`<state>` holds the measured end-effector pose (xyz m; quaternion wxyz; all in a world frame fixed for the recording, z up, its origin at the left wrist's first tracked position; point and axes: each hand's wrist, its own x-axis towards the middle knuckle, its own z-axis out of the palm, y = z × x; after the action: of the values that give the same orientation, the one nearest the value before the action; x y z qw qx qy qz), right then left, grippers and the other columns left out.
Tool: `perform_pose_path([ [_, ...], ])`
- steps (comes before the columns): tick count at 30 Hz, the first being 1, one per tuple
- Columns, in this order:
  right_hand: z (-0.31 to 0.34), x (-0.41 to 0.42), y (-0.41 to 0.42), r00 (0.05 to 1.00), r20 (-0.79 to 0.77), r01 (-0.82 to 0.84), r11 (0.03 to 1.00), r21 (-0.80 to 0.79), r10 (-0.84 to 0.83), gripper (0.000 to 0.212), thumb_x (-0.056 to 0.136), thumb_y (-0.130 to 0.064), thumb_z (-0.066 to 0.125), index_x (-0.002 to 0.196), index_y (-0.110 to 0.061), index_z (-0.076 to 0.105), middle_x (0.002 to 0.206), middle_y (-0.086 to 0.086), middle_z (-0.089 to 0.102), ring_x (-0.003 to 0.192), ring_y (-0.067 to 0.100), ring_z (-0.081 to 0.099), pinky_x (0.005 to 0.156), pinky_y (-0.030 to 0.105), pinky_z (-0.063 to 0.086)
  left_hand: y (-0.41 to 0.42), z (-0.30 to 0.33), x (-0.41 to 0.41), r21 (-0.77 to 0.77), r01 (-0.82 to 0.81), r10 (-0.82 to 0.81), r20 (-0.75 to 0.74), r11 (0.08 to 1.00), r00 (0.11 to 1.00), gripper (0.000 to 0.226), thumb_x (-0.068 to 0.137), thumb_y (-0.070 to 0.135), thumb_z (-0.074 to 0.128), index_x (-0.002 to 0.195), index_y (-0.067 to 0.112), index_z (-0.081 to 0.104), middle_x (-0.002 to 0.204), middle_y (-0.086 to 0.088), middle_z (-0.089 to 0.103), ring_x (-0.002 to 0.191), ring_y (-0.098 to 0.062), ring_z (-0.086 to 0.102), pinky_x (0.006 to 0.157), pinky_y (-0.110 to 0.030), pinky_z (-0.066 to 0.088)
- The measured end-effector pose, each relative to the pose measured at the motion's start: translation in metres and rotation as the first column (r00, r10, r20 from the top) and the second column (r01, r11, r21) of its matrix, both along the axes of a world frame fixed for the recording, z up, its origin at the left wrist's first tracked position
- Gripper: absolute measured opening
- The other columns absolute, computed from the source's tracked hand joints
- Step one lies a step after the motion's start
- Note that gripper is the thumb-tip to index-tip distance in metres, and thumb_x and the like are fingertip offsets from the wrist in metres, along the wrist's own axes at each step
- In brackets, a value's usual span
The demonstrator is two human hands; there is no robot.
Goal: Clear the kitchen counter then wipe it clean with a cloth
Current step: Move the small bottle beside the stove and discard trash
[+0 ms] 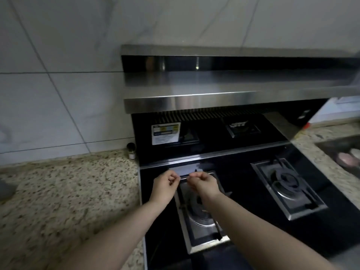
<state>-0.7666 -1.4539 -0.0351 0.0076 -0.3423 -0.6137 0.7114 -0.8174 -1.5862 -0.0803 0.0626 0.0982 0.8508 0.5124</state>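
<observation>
Both forearms reach forward over the black glass hob [243, 191], bare to the elbow, and the two hands meet just above the far edge of the near burner [200, 211]. The left hand [165, 185] has its fingers curled in, thumb against forefinger, pinching the left end of a thin, pale strip [184, 171] that looks like film or tape; what it is cannot be told. The right hand [203, 183] is curled the same way and pinches the strip's other end. The strip spans the small gap between the hands and lies along the front lip of the raised rear panel [214, 133], touching or just above the glass; which one is unclear.

The counter [68, 191] is speckled granite and lies to the left of the hob, level with it. A small dark-capped jar [131, 151] stands at its back corner, right beside the hob's rear panel and against the wall [58, 75] of large pale tiles. A label [165, 133] is stuck on the panel's left part. A second burner [286, 186] sits to the right. Above hangs a steel hood [214, 90]. More granite runs along the right, with a sink [342, 152] holding something pinkish and blurred, and a white box [335, 112] behind it. No cloth shows.
</observation>
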Motion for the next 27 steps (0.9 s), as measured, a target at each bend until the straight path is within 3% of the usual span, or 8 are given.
perform_pose_path([
  [4,0.019,0.057,0.066,0.994,-0.056,0.093,0.996,0.014,-0.092,0.018,0.084,0.01,0.064,0.082,-0.008,0.064,0.073,0.012,0.062,0.061,0.019,0.056,0.058,0.024,0.05,0.067,0.024,0.037,0.003,0.142,-0.142,-0.015,0.99,0.99,0.023,0.083,0.002,0.066,0.073,0.023,0.064,0.069,0.004,0.062,0.062,-0.014,0.062,0.064,-0.025,0.054],
  [7,0.029,0.122,0.131,0.979,-0.061,0.196,0.98,0.033,-0.194,0.016,0.083,0.006,0.067,0.083,-0.009,0.065,0.076,0.01,0.066,0.06,0.014,0.059,0.059,0.023,0.051,0.13,0.044,0.086,-0.018,0.275,-0.275,-0.03,0.961,0.961,0.024,0.083,0.0,0.065,0.075,0.022,0.064,0.07,0.001,0.063,0.06,-0.012,0.06,0.062,-0.018,0.048],
  [9,0.029,0.146,0.155,0.972,-0.051,0.231,0.972,0.035,-0.229,0.017,0.082,0.005,0.069,0.082,-0.011,0.065,0.079,0.009,0.067,0.062,0.013,0.059,0.061,0.023,0.052,0.152,0.048,0.104,-0.005,0.308,-0.309,-0.011,0.951,0.951,0.026,0.084,0.0,0.066,0.074,0.024,0.063,0.068,0.0,0.063,0.057,-0.011,0.056,0.061,-0.022,0.048],
  [12,0.04,0.226,0.226,0.91,-0.071,0.412,0.911,0.032,-0.409,0.018,0.082,0.006,0.068,0.081,-0.011,0.066,0.074,0.005,0.066,0.066,0.014,0.061,0.063,0.025,0.053,0.229,0.064,0.167,0.005,0.435,-0.435,-0.002,0.9,0.9,0.024,0.084,0.002,0.068,0.073,0.023,0.064,0.066,0.001,0.062,0.055,-0.009,0.056,0.062,-0.026,0.052],
  [16,0.053,0.325,0.297,0.794,-0.09,0.602,0.798,-0.013,-0.601,0.017,0.085,0.009,0.065,0.084,-0.008,0.065,0.071,0.007,0.062,0.061,0.015,0.058,0.056,0.022,0.051,0.32,0.076,0.25,0.071,0.538,-0.539,0.004,0.84,0.842,0.014,0.084,0.006,0.07,0.076,0.018,0.066,0.065,0.003,0.064,0.051,-0.001,0.058,0.059,-0.015,0.047],
  [21,0.062,0.437,0.362,0.616,-0.087,0.782,0.621,-0.054,-0.783,0.017,0.084,0.011,0.064,0.082,-0.006,0.065,0.071,0.01,0.062,0.063,0.019,0.059,0.067,0.029,0.054,0.417,0.084,0.341,0.121,0.67,-0.679,0.071,0.733,0.731,0.018,0.085,0.01,0.07,0.073,0.022,0.066,0.062,0.005,0.064,0.056,-0.01,0.062,0.057,-0.021,0.046],
  [25,0.068,0.5,0.406,0.495,-0.122,0.861,0.504,-0.059,-0.86,0.018,0.082,0.013,0.065,0.084,-0.005,0.065,0.072,0.01,0.062,0.062,0.017,0.057,0.057,0.021,0.053,0.474,0.091,0.394,0.112,0.743,-0.751,0.082,0.66,0.655,0.007,0.085,0.012,0.069,0.079,0.016,0.068,0.061,0.005,0.064,0.052,-0.001,0.057,0.059,-0.022,0.045],
  [27,0.068,0.525,0.428,0.424,-0.131,0.899,0.434,-0.059,-0.896,0.018,0.082,0.013,0.064,0.084,-0.005,0.065,0.069,0.009,0.06,0.059,0.016,0.055,0.054,0.02,0.052,0.505,0.095,0.417,0.112,0.774,-0.782,0.09,0.624,0.617,0.01,0.085,0.012,0.07,0.077,0.016,0.067,0.064,0.003,0.065,0.056,-0.005,0.061,0.062,-0.024,0.048],
])
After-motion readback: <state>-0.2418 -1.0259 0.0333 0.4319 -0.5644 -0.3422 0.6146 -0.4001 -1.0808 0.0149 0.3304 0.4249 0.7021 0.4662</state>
